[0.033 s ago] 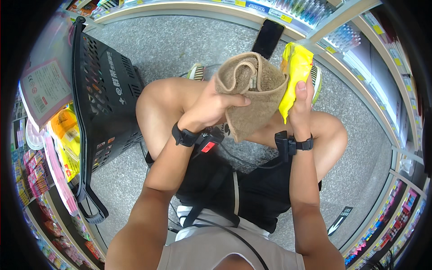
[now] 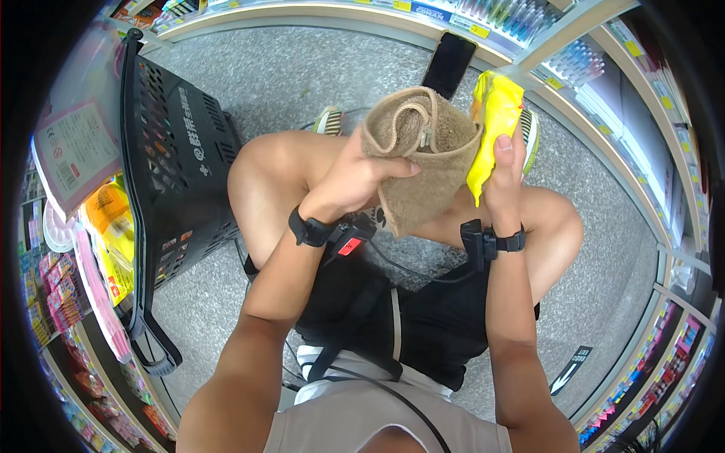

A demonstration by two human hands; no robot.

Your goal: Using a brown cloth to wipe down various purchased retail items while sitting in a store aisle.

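Observation:
My left hand (image 2: 353,180) is closed round a folded brown terry towel (image 2: 434,189), its thumb lying across the front. The towel is partly rolled, with a hemmed edge and a small label showing at the top. My right hand (image 2: 504,172) grips a bright yellow soft packet (image 2: 498,106), thumb on the near side and the other fingers hidden behind it. The packet stands roughly upright, close against the towel's right edge. Both things are held above my crossed legs.
A black perforated shopping basket (image 2: 177,143) with several packaged goods stands at the left. A dark phone (image 2: 450,65) leans at the foot of the far shelf. Stocked shelves (image 2: 529,64) curve round me, and thin cables run across my lap.

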